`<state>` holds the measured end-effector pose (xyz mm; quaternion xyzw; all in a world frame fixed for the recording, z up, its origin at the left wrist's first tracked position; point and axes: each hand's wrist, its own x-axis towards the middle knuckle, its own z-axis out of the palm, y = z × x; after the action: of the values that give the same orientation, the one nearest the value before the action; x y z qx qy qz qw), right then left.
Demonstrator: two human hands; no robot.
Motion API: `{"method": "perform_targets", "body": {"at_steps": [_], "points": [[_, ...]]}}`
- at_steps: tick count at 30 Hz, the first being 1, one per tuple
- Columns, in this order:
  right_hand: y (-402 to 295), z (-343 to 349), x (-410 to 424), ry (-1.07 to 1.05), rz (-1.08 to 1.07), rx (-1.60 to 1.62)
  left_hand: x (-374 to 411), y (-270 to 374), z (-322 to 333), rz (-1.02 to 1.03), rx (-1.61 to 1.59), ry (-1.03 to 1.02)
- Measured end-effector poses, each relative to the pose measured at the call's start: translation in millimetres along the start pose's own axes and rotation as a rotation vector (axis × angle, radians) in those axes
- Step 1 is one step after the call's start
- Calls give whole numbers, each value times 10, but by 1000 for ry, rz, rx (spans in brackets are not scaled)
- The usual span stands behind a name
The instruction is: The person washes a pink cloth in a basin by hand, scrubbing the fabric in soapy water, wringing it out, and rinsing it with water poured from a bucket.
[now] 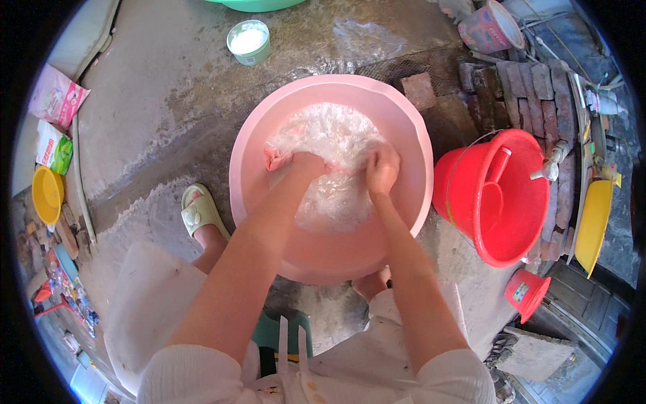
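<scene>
Before me stands a large round pink plastic basin point(330, 252) with foamy, splashing water point(333, 131) in it. A wet pink cloth point(277, 158) shows at the water's left edge, mostly under the surface. My left hand point(309, 164) dips into the water right beside this cloth; its fingers are hidden by foam and by the hand itself. On the basin's right side my right hand point(382, 166) is curled at the water's surface, with the fingertips out of sight. Whether either hand grips the cloth cannot be made out.
A red bucket point(454, 177) holding a red dipper point(497, 174) stands close right of the basin. Beyond the basin are a tub of white powder point(249, 43) and a loose brick point(419, 92). Stacked bricks point(530, 96) line the right; a yellow bowl point(48, 194) lies left.
</scene>
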<state>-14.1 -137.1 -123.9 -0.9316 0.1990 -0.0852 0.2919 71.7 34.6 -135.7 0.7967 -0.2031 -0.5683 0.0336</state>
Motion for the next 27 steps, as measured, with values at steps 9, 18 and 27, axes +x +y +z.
{"method": "perform_targets", "body": {"at_steps": [9,18,27], "points": [[-1242,-723,383,-585,390,922,-662,-121,31,253,-575,752],[-1934,-1901,166,-544,-174,652,-1208,-198,-142,399,-725,432],[18,-909,315,-187,-115,72,-1494,-96,-241,165,-414,715]]}}
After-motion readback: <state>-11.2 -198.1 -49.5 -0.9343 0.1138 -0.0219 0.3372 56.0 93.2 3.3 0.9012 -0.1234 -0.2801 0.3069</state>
